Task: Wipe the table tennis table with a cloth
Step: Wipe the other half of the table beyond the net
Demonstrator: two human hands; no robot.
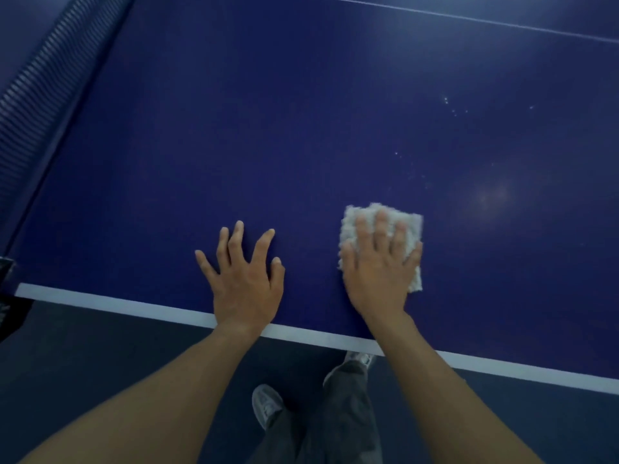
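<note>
Table: dark blue table (301, 128), seen from above; a white line (134, 304) runs along the near edge, and a thin white line (469, 16) crosses the far top right.
Net: net (37, 105) stands at the left, running away from the near left corner.
Cloth: small white fluffy cloth (410, 226) lies flat on the table, near the edge line, right of centre.
Right hand: right hand (380, 266) lies palm down on the cloth with fingers straight and spread, pressing it to the table; not curled round it.
Cloth to hand: the cloth is under the fingers and palm; its far edge shows past the fingertips, its left edge beside the thumb, its right edge and near right corner beside the little finger.
Left hand: left hand (243, 279) rests flat on bare table just left of the cloth, fingers spread, holding nothing, apart from the cloth.
Specks: small white specks (450, 107) dot the table beyond the cloth, to the right.
Glare: a soft light spot (492, 195) shines right of the cloth.
Below: floor (100, 346), grey trousers (338, 413) and two grey shoes (266, 405).
</note>
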